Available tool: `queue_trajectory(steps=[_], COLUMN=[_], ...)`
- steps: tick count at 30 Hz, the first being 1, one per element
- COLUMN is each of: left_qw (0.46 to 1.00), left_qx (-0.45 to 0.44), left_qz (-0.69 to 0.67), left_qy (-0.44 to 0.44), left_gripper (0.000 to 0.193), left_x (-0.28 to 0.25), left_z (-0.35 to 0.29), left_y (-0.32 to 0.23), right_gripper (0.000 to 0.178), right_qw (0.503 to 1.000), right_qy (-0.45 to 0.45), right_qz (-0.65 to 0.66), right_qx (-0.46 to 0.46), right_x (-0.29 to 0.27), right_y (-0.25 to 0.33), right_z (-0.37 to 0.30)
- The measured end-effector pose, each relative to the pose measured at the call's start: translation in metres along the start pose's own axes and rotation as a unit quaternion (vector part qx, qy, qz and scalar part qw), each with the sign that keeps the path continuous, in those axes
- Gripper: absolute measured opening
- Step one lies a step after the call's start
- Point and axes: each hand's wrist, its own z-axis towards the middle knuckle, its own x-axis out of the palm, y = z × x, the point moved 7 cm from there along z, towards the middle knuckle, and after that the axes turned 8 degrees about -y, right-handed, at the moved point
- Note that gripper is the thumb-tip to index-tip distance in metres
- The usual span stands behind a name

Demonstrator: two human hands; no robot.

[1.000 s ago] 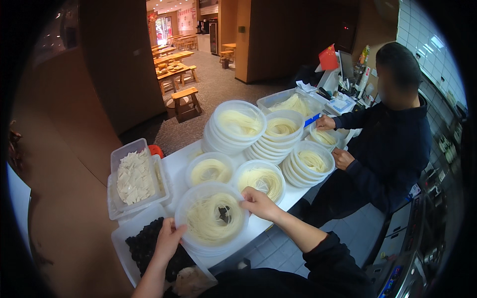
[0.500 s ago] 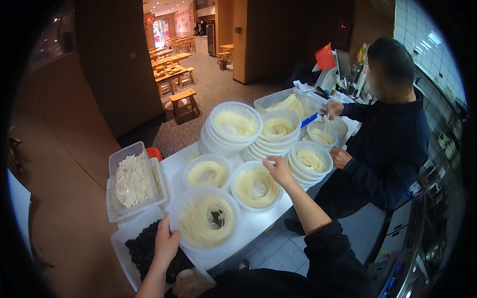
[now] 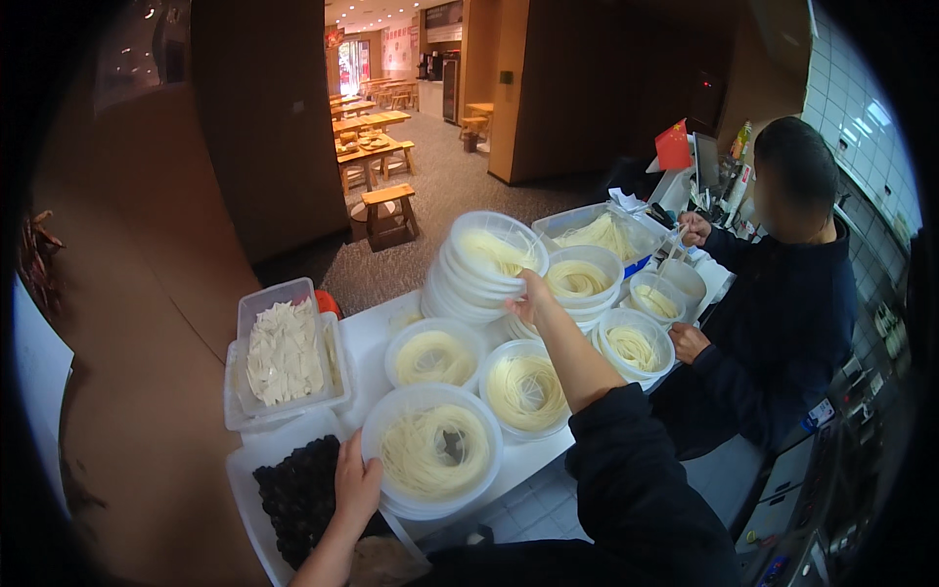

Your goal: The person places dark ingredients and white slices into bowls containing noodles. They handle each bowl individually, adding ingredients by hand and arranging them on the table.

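My left hand (image 3: 358,481) is closed at the left rim of a round, clear plastic bowl (image 3: 494,465) of pale thin noodles at the table's near end. A dark patch shows through the middle of its noodle ring. Farther off, my right hand (image 3: 529,301) grips the right edge of the top bowl (image 3: 495,217) on a tall stack; its fingertips are partly hidden. That bowl, also holding noodles, tilts toward me. Between my hands stand two more noodle bowls, one on the left (image 3: 430,360) and one on the right (image 3: 528,389), partly behind my right forearm.
At left, a clear tub (image 3: 286,338) holds flat white pieces; nearer is a bin of black lumps (image 3: 298,504). Across the table, a co-worker (image 3: 773,303) handles a small noodle bowl (image 3: 657,296). More stacked bowls (image 3: 582,277) and a rectangular noodle tub (image 3: 599,235) stand nearby.
My right hand has moved forward from above the right-hand noodle bowl to the tall stack and taken hold of its top bowl. My left hand stays at the near bowl. The view has shifted.
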Motion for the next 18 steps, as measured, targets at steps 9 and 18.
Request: queue_trajectory(steps=[9, 18], left_qw=[0.999, 0.996], left_qx=[0.040, 0.014], left_qz=[-0.016, -0.082], left_qy=[-0.025, -0.012], left_gripper=[0.046, 0.044], left_x=[-0.001, 0.003], left_z=[0.001, 0.001], left_y=[0.006, 0.012], right_gripper=[0.024, 0.027], right_qw=[0.993, 0.982], right_qy=[0.048, -0.013], right_qz=[-0.010, -0.171], right_qx=[-0.106, -0.073], right_x=[-0.034, -0.167], right_y=[0.040, -0.025], right_z=[-0.053, -0.158])
